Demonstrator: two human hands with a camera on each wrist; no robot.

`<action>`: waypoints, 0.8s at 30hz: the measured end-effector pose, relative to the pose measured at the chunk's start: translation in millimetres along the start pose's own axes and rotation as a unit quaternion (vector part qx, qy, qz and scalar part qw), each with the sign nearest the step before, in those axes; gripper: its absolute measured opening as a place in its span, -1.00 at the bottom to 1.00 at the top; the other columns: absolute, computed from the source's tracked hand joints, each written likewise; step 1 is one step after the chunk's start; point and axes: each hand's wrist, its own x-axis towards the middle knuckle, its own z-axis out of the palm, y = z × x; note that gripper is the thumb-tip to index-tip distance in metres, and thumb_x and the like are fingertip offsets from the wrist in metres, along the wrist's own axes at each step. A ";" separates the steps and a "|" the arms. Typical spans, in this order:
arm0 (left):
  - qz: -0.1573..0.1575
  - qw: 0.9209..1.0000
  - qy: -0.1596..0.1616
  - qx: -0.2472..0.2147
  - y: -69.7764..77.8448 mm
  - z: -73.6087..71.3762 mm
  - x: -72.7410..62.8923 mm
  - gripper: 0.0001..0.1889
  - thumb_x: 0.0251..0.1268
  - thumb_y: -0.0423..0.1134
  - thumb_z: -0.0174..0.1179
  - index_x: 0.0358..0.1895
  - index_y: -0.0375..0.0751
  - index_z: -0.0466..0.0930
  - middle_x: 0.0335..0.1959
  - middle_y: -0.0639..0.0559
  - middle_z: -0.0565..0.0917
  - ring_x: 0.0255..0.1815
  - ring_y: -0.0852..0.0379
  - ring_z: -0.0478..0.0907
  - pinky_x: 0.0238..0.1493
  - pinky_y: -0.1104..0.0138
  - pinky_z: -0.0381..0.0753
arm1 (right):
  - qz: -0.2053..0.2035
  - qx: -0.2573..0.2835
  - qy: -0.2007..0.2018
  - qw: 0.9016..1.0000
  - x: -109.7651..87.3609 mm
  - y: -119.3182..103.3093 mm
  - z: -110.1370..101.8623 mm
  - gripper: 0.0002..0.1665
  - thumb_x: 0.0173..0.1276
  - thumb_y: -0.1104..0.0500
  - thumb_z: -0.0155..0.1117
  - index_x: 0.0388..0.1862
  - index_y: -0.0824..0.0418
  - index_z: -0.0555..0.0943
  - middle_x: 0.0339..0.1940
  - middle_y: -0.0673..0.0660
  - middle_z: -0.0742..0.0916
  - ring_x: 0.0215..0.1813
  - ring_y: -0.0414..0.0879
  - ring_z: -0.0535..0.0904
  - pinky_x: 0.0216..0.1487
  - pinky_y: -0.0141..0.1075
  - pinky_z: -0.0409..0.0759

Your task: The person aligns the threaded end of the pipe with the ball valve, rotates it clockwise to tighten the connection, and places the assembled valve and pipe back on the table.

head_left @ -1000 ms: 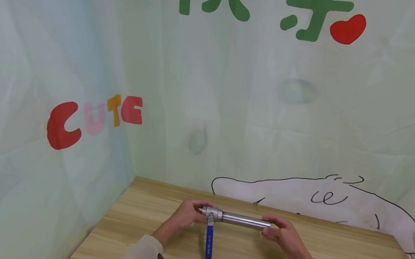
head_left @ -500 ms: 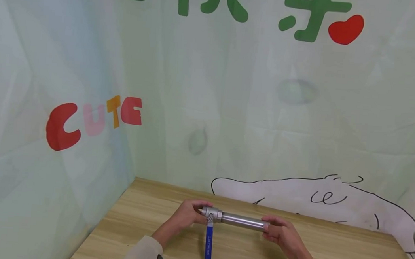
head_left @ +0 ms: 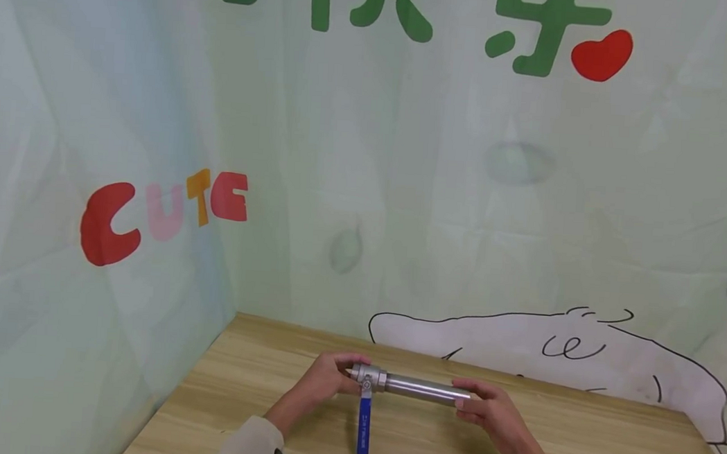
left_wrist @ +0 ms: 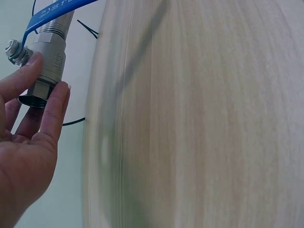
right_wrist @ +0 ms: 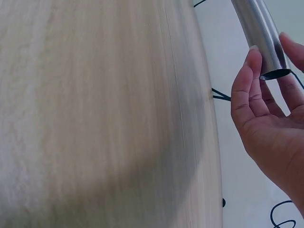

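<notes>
A metal ball valve (head_left: 367,375) with a blue lever handle (head_left: 364,427) is joined to a shiny steel pipe (head_left: 419,388). My left hand (head_left: 328,377) grips the valve's hexagonal end between thumb and fingers. In the left wrist view the valve body (left_wrist: 49,56) shows its open end, with pipe threads just past it. At the other end my right hand (head_left: 488,407) holds the pipe, thumb and fingers around its tip. The right wrist view shows the pipe's hollow end (right_wrist: 275,73) between those fingers. The lever points toward the person, across the pipe's line.
Beneath the hands is a wood-grain tabletop (head_left: 229,378). A pale green printed sheet (head_left: 427,210) hangs behind it, and another sheet side with the word CUTE (head_left: 111,224) borders it on the left.
My right hand has shifted slightly left along the pipe's end, its fingers changing position a little. My left hand keeps its grip on the valve.
</notes>
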 end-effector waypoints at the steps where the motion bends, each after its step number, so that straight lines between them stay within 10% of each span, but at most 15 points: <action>1: 0.000 1.000 0.001 0.000 0.1 0.0 -0.3 -0.47 -0.20 -0.57 0.40 0.01 -0.23 0.67 -0.15 -0.10 0.68 -0.24 0.08 0.59 -0.18 0.29 0.65 | -0.002 -0.002 0.002 1.000 0.3 0.0 1.0 -0.42 0.23 0.32 0.30 0.23 0.49 0.44 0.09 0.19 0.57 -0.05 -0.05 0.58 -0.02 -0.27 0.63; 24: -0.012 1.000 0.004 0.007 -0.1 -2.1 -0.7 -0.49 -0.18 -0.54 0.42 -0.01 -0.17 0.69 -0.11 -0.09 0.67 -0.19 0.06 0.58 -0.16 0.28 0.65 | 0.031 -0.021 0.012 0.999 4.8 -0.7 3.3 -0.41 0.33 0.10 0.26 0.19 0.47 0.46 -0.08 0.20 0.61 -0.15 -0.02 0.54 -0.09 -0.21 0.58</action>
